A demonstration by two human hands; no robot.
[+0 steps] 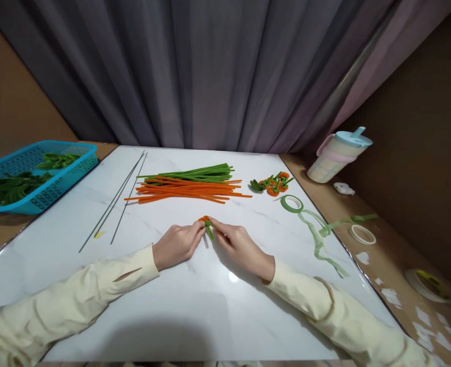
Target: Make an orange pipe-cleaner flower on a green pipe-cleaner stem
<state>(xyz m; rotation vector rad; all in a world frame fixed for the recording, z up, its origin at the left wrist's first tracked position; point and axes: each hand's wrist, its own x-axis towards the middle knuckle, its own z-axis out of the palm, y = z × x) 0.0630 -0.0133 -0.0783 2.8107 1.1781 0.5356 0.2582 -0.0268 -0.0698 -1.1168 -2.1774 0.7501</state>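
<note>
Between my two hands is a small pipe-cleaner flower (207, 221) with an orange head and a short green stem that points down. My left hand (178, 244) pinches it from the left, fingers closed at its edge. From the other side my right hand (244, 250) presses on it with thumb and forefinger. The fingertips cover part of the flower. Just beyond the hands lie a bundle of orange pipe cleaners (187, 190) and a bundle of green pipe cleaners (210, 173). A small pile of finished-looking orange and green pieces (273, 183) sits to the right.
Thin dark wires (120, 196) lie on the left of the white marbled board (164, 316). A blue basket (45, 196) of green pieces stands far left. Green tape (292, 204) with loose strips, a tumbler (336, 155), a white ring (362, 235) and paper scraps are right.
</note>
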